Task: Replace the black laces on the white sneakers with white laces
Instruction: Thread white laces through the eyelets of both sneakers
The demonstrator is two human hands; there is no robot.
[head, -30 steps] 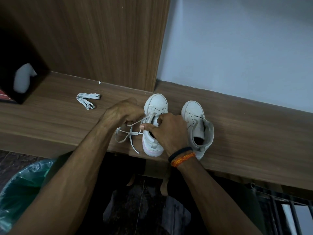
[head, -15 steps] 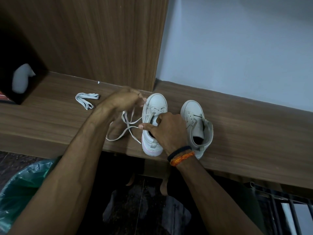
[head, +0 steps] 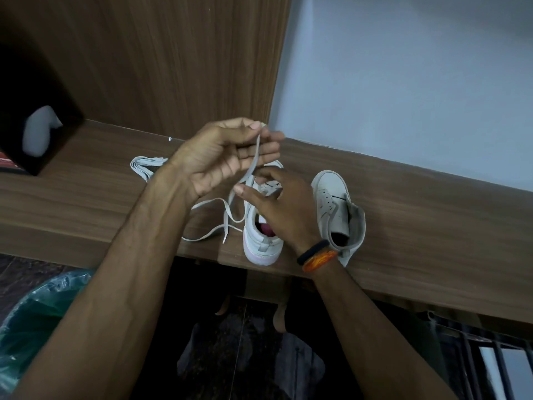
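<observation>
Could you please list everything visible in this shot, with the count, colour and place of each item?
White sneakers: two, white, side by side on the shelf, toes toward the wall; the left one has a pink inside.
White lace: one, threaded in the left sneaker, loose ends trailing on the shelf.
Folded lace bundle: one, white, on the shelf left of the hands.
Wooden shelf: one, brown.
Dark box: one, at far left, with something pale in it.
Bin liner: one, green, lower left on the floor.
Wristbands: two, black and orange, right wrist.
Left hand: raised, fingers pinching the lace.
Right hand: on the left sneaker, touching the lace.
</observation>
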